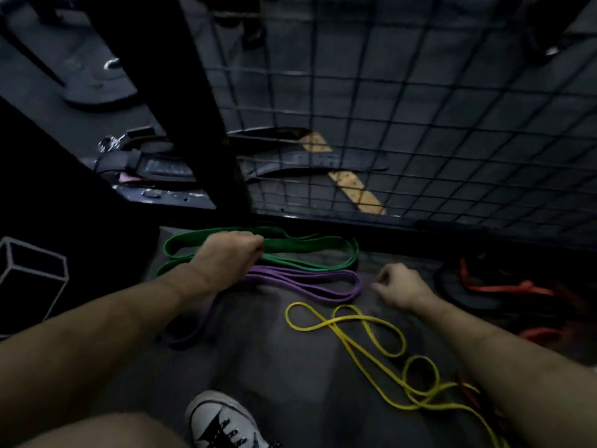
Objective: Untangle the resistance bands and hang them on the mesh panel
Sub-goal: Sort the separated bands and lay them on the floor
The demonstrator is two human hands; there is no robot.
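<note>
- Nearest the camera, a white canvas sneaker with black laces (223, 421) stands on the dark grey floor (274, 360); a bare knee shows at the lower left edge.
- A thin yellow resistance band (371, 337) lies in loose, crossing loops on the floor, running from the centre toward the lower right.
- The right hand (400, 287) hovers just right of the purple band's end; its fingers (379, 279) are loosely curled and pinch nothing that shows.
- The left hand (227, 260) reaches forward, knuckles up; its fingers are curled under at the green band, though whether they grip it I cannot tell.
- A flat purple resistance band (310, 282) lies folded lengthwise on the floor, part of it passing under the left forearm.
- A wide green resistance band (307, 248) lies folded just beyond the purple one, at the foot of the panel.
- Orange-red bands (510, 289) sit heaped at the right, blurred.
- The black wire mesh panel (403, 108) rises behind, beside a black steel post (193, 108); no band hangs on it.
</note>
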